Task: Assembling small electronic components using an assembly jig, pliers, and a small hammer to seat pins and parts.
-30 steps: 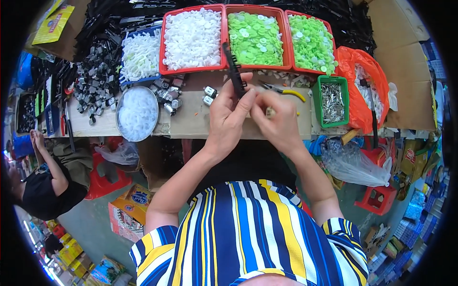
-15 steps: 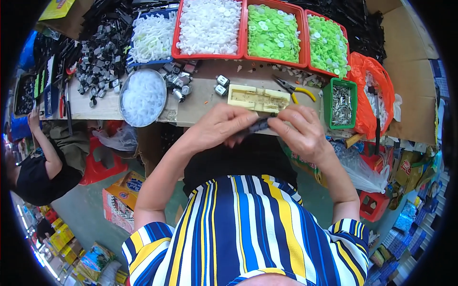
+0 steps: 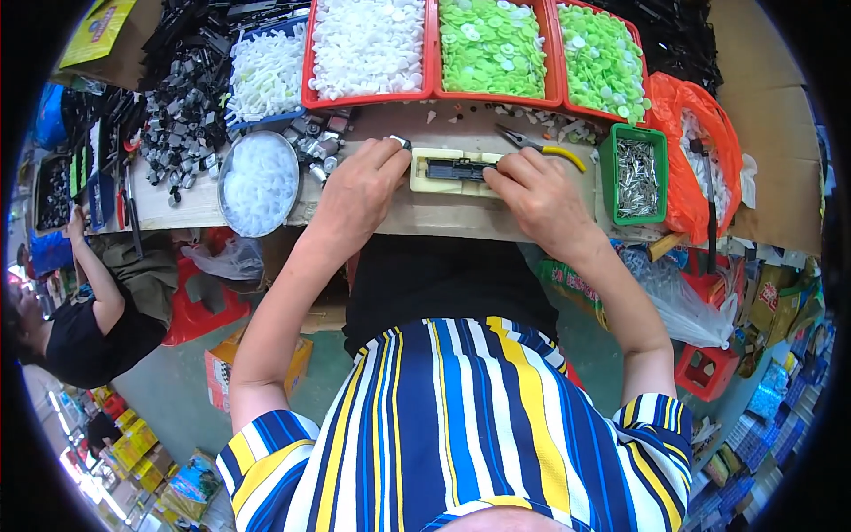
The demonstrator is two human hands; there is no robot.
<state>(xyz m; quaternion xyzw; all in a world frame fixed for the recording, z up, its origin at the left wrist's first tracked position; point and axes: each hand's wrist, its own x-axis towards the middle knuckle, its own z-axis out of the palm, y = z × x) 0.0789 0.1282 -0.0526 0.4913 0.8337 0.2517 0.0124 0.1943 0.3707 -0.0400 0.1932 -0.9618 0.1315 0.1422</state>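
Note:
A long black plastic housing lies in the recess of a cream fixture block near the bench's front edge. My right hand is closed at the right end of that housing, thumb and fingers against it. Just left of the block, my left hand has its fingertips closed on a small silver motor, mostly covered by the fingers. Behind the block and right hand lie yellow-handled pliers.
Red trays of white and green plastic parts line the back. At left are a round dish of translucent pieces and a heap of motors. A green box of metal pins and a red bag stand right. A co-worker sits far left.
The black housing has gone from between my hands into the cream block. My left hand has moved left and forward to a small motor; my right hand stays by the housing's end.

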